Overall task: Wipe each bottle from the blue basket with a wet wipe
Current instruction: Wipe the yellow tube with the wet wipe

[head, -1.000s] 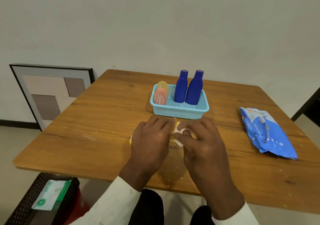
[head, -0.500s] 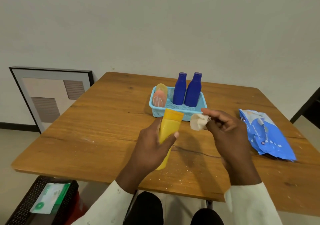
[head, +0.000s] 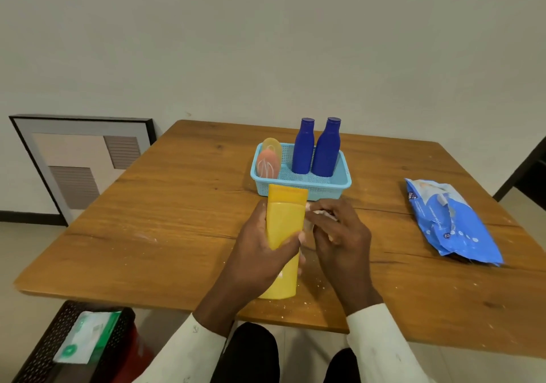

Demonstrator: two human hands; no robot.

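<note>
My left hand grips a yellow bottle upright over the table's near middle, cap end away from me. My right hand pinches a crumpled white wet wipe against the bottle's right side. Just behind them stands the blue basket. It holds two dark blue bottles upright and, at its left end, a small peach bottle with a pale yellow one behind it.
A blue wet-wipe pack lies on the wooden table to the right. A framed picture leans on the wall at left. A dark bin with a green-and-white packet sits on the floor near left.
My left hand lifted the yellow bottle off the table and stood it up. My right hand swung the wipe out to the right, then brought it back against the bottle's side.
</note>
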